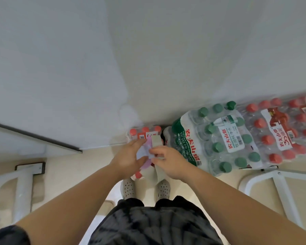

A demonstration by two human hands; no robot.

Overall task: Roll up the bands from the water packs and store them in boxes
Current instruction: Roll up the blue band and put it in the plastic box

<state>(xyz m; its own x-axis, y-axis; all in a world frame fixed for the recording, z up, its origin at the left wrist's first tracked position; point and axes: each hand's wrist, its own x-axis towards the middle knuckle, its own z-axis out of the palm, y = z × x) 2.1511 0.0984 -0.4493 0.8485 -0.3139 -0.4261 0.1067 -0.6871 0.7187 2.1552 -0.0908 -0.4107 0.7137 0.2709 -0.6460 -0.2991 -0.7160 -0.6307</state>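
Left hand and right hand pinch the band, lengthwise top-to-bottom.

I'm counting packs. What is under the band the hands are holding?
A red-capped water pack lies under the band: caps show beyond it. The left hand, right hand and band cover its middle, so its bottle count is hidden.
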